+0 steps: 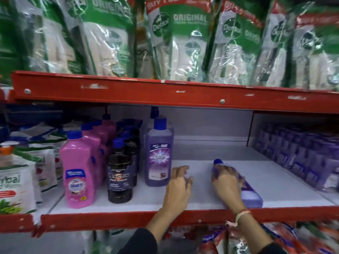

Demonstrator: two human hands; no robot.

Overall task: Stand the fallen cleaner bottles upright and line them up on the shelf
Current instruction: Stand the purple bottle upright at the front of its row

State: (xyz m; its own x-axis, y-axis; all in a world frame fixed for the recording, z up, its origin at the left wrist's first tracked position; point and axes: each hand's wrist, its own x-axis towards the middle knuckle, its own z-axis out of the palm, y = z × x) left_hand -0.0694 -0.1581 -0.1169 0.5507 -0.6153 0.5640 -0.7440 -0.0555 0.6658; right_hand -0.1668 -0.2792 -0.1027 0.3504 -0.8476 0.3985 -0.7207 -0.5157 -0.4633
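Shelving in red metal fills the head view, with a white shelf (201,204) board at the middle level. On it, toward the right, a purple cleaner bottle (251,196) lies on its side, blue cap pointing to the back left and base near the front edge. The right hand (226,182) rests on top of this fallen bottle with its fingers wrapped over the upper body just below the cap, grasping it; a thread band circles the wrist. The left hand (178,186) lies on the bare shelf between the fallen bottle and an upright purple bottle (158,154), fingers loosely curled and spread, holding nothing; its knuckles sit just beside the lower right corner of that upright bottle, and whether they touch it is hard to tell through the blur.

Left of the upright purple bottle stands a row of dark bottles (120,173) with blue caps, running front to back, and left of those a row of pink bottles (78,171), also upright. Further left are white and green pouches (16,186). At the right end of the shelf sit purple packs (300,154), blurred. On the level above, green and white refill pouches (185,44) stand in a row. Both sleeves are dark.
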